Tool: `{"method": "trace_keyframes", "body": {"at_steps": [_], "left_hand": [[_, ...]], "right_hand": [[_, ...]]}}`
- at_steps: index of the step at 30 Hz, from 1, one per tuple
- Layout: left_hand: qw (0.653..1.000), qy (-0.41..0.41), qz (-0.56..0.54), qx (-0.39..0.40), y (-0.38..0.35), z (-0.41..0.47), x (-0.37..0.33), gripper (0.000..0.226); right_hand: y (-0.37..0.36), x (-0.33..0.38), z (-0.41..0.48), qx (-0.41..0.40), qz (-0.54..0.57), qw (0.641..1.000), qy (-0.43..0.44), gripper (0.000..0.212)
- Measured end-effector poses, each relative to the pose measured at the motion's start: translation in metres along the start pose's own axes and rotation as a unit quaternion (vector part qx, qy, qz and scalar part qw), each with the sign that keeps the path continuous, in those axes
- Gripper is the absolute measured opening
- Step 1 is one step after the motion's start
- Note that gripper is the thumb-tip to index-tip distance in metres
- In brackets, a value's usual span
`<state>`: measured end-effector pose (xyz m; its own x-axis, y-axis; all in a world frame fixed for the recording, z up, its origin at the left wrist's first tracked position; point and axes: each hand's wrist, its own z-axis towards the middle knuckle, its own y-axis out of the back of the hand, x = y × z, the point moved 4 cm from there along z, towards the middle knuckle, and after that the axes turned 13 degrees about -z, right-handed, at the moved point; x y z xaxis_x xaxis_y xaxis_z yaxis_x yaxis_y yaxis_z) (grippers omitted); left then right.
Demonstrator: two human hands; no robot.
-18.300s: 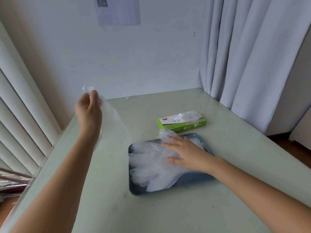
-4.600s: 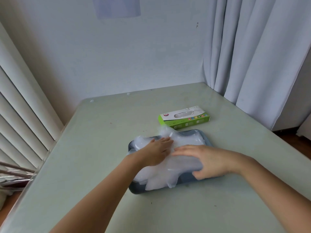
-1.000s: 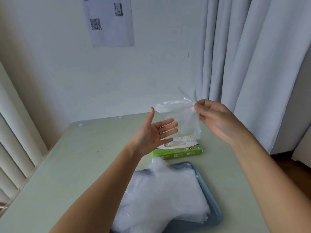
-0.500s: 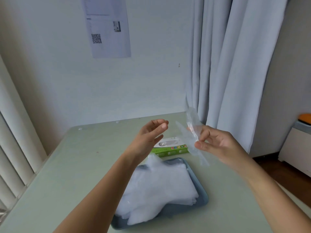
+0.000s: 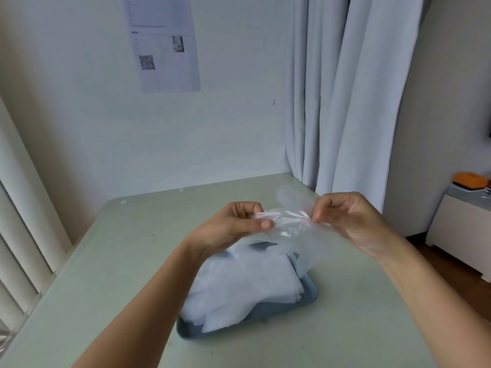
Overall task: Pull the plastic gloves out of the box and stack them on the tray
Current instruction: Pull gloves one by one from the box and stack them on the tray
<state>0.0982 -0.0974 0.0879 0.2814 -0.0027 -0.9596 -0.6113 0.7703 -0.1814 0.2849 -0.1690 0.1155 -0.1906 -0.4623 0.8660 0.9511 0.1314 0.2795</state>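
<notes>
A clear plastic glove (image 5: 289, 221) is stretched in the air between my two hands, above the tray's far end. My left hand (image 5: 233, 225) pinches its left edge between thumb and fingers. My right hand (image 5: 342, 216) pinches its right edge, and the glove's lower part hangs down beside that wrist. Below lies the grey-blue tray (image 5: 309, 294) on the pale green table, holding a pile of several clear gloves (image 5: 244, 285). The glove box is hidden behind my hands and the held glove.
The table (image 5: 106, 274) meets a white wall at the back and window blinds (image 5: 18, 235) on the left. A grey curtain (image 5: 345, 102) hangs at the back right. A low white cabinet (image 5: 462, 229) with an orange item stands right of the table.
My left hand has closed on the glove's left edge, so both hands now hold it spread out. Half a second ago only my right hand held it.
</notes>
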Motion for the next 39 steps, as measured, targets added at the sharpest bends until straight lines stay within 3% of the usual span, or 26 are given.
{"method": "trace_keyframes", "body": {"at_steps": [4, 7, 10, 12, 14, 15, 17, 20, 25, 29, 31, 33, 35, 37, 39], "left_hand": [[1.0, 0.004, 0.016, -0.016, 0.009, -0.017, -0.012, 0.027], [0.999, 0.011, -0.009, -0.038, 0.019, -0.031, -0.017, 0.024], [0.997, 0.029, -0.017, -0.072, 0.032, -0.043, -0.018, 0.026], [0.996, 0.042, -0.011, -0.084, 0.037, -0.05, -0.018, 0.026], [0.993, 0.07, 0.009, -0.098, 0.044, -0.056, -0.018, 0.029], [0.989, 0.091, 0.026, -0.115, 0.047, -0.059, -0.016, 0.029], [0.975, 0.125, 0.076, -0.166, 0.06, -0.066, -0.011, 0.026], [0.944, 0.17, 0.175, -0.222, 0.078, -0.072, 0.007, 0.023], [0.878, 0.256, 0.298, -0.273, 0.106, -0.072, 0.046, 0.024], [0.78, 0.26, 0.487, -0.296, 0.121, -0.071, 0.051, 0.033], [0.729, 0.197, 0.576, -0.312, 0.112, -0.069, 0.043, 0.037], [0.738, 0.086, 0.596, -0.306, 0.087, -0.061, 0.038, 0.036], [0.783, 0.013, 0.564, -0.262, 0.056, -0.051, 0.044, 0.034], [0.81, 0.023, 0.553, -0.196, 0.032, -0.039, 0.065, 0.039], [0.797, 0.091, 0.584, -0.124, 0.02, -0.029, 0.094, 0.046]], "right_hand": [[0.001, -0.021, 0.004, 0.061, -0.01, 0.993, -0.102, 0.047], [-0.005, -0.045, 0.002, 0.154, -0.072, 0.955, -0.243, 0.06], [-0.02, -0.061, 0.003, 0.22, -0.039, 0.937, -0.27, 0.036], [-0.03, -0.067, 0.01, 0.201, 0.038, 0.941, -0.268, 0.023], [-0.035, -0.071, 0.018, 0.144, 0.142, 0.936, -0.287, 0.03], [-0.036, -0.072, 0.021, 0.114, 0.16, 0.936, -0.292, 0.027], [-0.041, -0.077, 0.027, 0.074, 0.094, 0.945, -0.305, 0.006], [-0.047, -0.1, 0.031, 0.043, -0.106, 0.942, -0.315, 0.015], [-0.061, -0.141, 0.033, 0.043, -0.324, 0.892, -0.311, 0.044], [-0.065, -0.156, 0.032, 0.022, -0.379, 0.863, -0.334, 0.043], [-0.065, -0.159, 0.032, 0.024, -0.368, 0.862, -0.348, 0.038], [-0.065, -0.159, 0.033, 0.028, -0.353, 0.865, -0.357, 0.033], [-0.063, -0.161, 0.034, 0.019, -0.325, 0.87, -0.369, 0.026], [-0.062, -0.163, 0.033, 0.005, -0.299, 0.876, -0.38, 0.024], [-0.062, -0.164, 0.033, 0.003, -0.278, 0.881, -0.384, 0.027]]}}
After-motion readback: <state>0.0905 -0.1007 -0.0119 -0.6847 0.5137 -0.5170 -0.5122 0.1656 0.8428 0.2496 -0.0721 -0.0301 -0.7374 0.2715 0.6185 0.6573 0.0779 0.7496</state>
